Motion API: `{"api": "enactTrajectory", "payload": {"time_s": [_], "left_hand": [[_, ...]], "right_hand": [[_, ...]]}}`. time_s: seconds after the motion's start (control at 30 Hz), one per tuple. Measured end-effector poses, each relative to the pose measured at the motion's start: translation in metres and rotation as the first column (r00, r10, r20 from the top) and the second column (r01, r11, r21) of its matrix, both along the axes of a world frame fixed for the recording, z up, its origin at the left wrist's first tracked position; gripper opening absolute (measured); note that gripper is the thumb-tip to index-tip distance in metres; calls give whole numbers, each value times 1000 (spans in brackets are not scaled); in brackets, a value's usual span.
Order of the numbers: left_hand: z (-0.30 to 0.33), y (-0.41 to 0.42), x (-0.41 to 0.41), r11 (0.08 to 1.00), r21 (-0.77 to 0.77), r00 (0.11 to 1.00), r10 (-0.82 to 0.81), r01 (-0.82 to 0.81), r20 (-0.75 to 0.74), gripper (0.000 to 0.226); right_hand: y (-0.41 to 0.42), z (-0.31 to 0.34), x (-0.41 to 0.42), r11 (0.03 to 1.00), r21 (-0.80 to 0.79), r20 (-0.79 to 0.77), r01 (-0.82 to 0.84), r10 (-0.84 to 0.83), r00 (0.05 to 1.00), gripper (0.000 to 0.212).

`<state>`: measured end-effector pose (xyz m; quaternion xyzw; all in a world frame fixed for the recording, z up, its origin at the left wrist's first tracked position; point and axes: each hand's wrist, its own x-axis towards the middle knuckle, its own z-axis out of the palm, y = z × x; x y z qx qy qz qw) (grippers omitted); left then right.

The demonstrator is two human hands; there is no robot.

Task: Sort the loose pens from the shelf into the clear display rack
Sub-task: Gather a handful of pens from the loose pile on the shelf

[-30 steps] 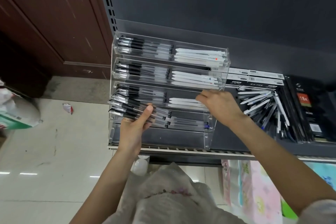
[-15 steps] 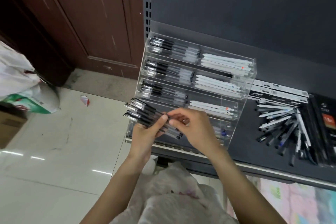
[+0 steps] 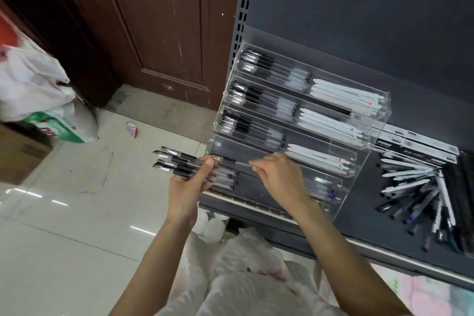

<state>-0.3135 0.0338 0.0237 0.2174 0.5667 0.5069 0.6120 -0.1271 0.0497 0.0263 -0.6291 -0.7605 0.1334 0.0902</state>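
Note:
The clear display rack [image 3: 369,141] stands tilted on the dark shelf [image 3: 359,215], its tiers holding black-capped clear pens on the left and white pens on the right. My left hand [image 3: 188,187] grips a bundle of black-capped pens [image 3: 179,163] in front of the rack's lower left corner. My right hand [image 3: 279,177] pinches one clear pen [image 3: 230,161] by its end, the pen lying level at the mouth of the fourth tier. Loose pens [image 3: 420,195], white and dark, lie in a heap on the shelf to the right of the rack.
Flat white and black boxes [image 3: 420,146] lie behind the loose heap. A slotted shelf upright [image 3: 243,2] rises at the rack's left, with a brown wooden door [image 3: 154,33] beyond. White plastic bags [image 3: 38,84] sit on the tiled floor at left, another below my arms.
The view has swung left. My right hand came off the rack's right side to the bundle, took one pen from it and drew it rightward toward the fourth tier. My left hand keeps the bundle.

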Motion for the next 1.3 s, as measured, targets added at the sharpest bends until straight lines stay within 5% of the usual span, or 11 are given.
{"api": "enactTrajectory", "payload": {"time_s": [0.27,0.4,0.53,0.73,1.07,1.17,1.3], "left_hand": [[-2,-5,1,998,-32,998,-60,59,-19,7],[2,-5,5,991,20,991,-129,129,-41,9],[9,-5,14,988,48,989,-147,146,2,14],[15,0,18,985,57,986,-165,164,14,18],[8,3,15,986,25,986,-165,166,-25,14],[6,5,15,989,26,989,-143,144,-25,15],[5,7,16,991,38,992,-129,128,8,18]], "right_hand": [[1,1,-7,985,-110,30,-130,134,991,35],[-11,27,-22,990,-135,-419,-25,-34,907,26],[-14,39,-26,991,-134,-543,17,-88,835,15],[8,53,20,960,121,-414,252,-182,892,16],[46,34,24,985,172,-17,30,-27,999,14],[33,43,12,971,240,-78,-1,21,997,16],[-3,48,-20,996,-27,-331,-87,73,941,24]]}}
